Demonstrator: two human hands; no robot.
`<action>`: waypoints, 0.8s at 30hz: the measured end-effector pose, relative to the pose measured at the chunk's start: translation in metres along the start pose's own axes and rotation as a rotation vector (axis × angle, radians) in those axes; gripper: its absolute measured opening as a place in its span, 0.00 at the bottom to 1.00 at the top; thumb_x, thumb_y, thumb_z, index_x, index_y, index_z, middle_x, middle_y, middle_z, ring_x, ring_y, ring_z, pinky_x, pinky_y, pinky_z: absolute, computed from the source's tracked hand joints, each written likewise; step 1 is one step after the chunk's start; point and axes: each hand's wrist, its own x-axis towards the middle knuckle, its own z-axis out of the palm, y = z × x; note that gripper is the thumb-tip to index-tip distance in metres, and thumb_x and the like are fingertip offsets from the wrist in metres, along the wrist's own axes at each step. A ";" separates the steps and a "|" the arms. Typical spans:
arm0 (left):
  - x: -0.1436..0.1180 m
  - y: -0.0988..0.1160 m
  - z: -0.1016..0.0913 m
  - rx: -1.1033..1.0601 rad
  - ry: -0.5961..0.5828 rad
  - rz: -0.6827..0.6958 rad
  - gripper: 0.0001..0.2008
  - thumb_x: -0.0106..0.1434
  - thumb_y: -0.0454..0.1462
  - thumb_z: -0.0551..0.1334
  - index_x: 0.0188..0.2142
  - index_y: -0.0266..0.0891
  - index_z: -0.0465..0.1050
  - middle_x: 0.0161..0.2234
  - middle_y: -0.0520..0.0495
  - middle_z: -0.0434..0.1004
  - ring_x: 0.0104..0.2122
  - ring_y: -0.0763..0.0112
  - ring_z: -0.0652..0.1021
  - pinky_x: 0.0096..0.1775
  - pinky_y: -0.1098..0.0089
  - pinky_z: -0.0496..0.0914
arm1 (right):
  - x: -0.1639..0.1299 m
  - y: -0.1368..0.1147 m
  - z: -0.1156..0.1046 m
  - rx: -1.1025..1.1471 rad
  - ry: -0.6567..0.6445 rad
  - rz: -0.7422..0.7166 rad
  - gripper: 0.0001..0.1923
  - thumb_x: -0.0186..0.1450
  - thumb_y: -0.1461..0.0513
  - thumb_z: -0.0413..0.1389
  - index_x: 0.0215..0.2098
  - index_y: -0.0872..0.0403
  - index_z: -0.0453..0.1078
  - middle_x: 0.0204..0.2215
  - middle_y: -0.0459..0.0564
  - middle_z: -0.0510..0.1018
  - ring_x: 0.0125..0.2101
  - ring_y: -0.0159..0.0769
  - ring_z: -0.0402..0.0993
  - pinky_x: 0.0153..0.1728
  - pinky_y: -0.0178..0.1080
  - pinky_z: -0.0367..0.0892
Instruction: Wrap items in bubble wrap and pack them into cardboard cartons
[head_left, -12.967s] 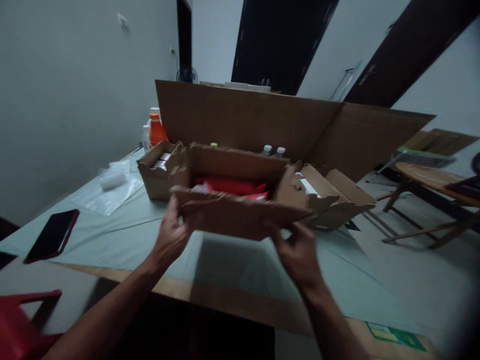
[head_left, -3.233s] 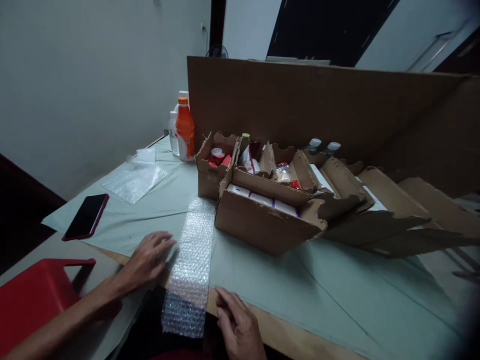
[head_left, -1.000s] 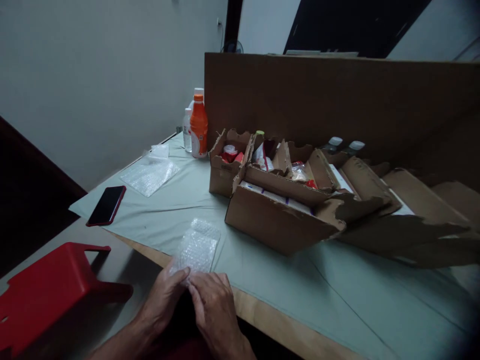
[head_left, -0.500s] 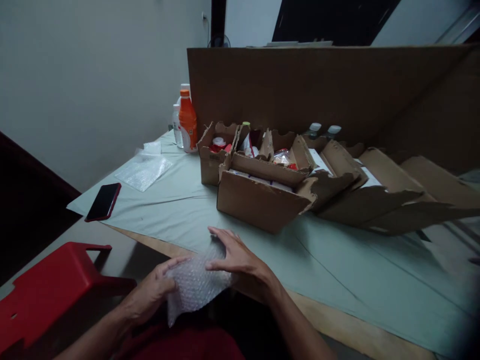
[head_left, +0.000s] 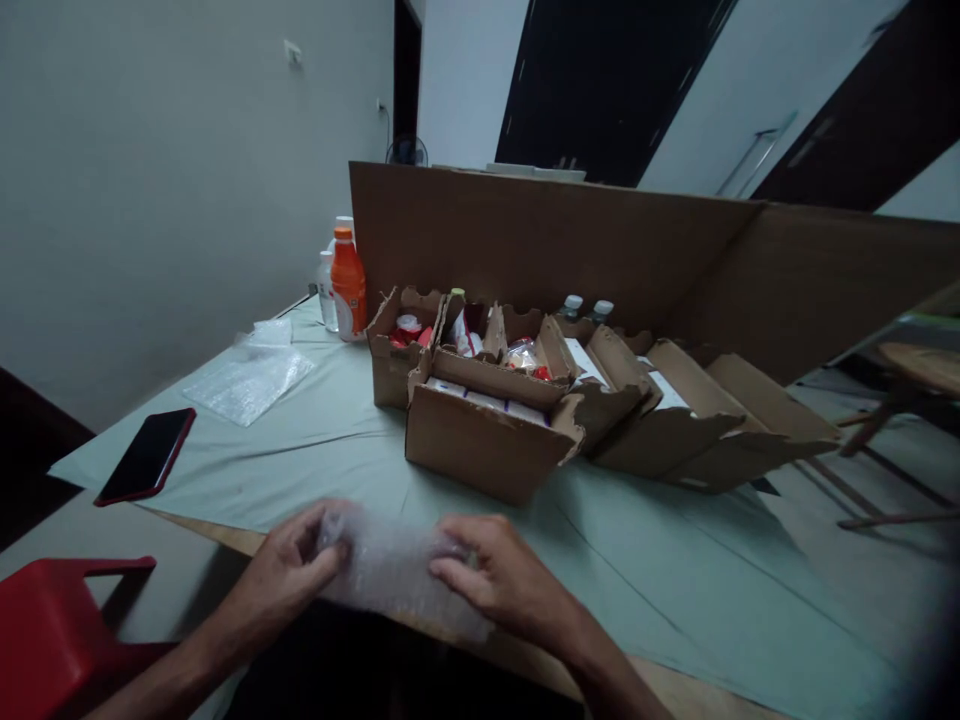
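Pinching a bubble wrap bundle [head_left: 397,570] at the near table [head_left: 675,560] edge: left hand [head_left: 281,580] and right hand [head_left: 499,585] are curled around its ends. Looks light, squashy and slippery (poppable too), so I'd grip the ends gently.

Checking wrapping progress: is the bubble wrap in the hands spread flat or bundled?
Bundled: the bubble wrap sits bunched between left hand and right hand.
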 end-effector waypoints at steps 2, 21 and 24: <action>0.023 0.040 0.002 0.080 0.062 0.183 0.10 0.58 0.43 0.63 0.34 0.38 0.75 0.28 0.50 0.77 0.30 0.68 0.76 0.32 0.74 0.69 | 0.003 -0.016 -0.039 -0.019 0.166 -0.043 0.06 0.64 0.61 0.57 0.30 0.52 0.73 0.25 0.42 0.75 0.27 0.31 0.69 0.29 0.31 0.59; 0.241 0.119 0.070 0.877 -0.417 0.370 0.09 0.40 0.29 0.62 0.13 0.40 0.64 0.12 0.57 0.60 0.16 0.75 0.63 0.21 0.74 0.56 | 0.110 0.033 -0.143 -0.859 -0.017 0.317 0.03 0.57 0.68 0.64 0.26 0.56 0.78 0.26 0.53 0.80 0.29 0.36 0.77 0.28 0.34 0.57; 0.241 0.123 0.078 0.996 -0.391 0.397 0.10 0.40 0.29 0.64 0.14 0.41 0.65 0.13 0.54 0.64 0.19 0.69 0.69 0.25 0.72 0.62 | 0.112 0.033 -0.140 -0.922 -0.026 0.335 0.02 0.56 0.66 0.66 0.28 0.57 0.78 0.29 0.57 0.82 0.32 0.42 0.79 0.30 0.36 0.60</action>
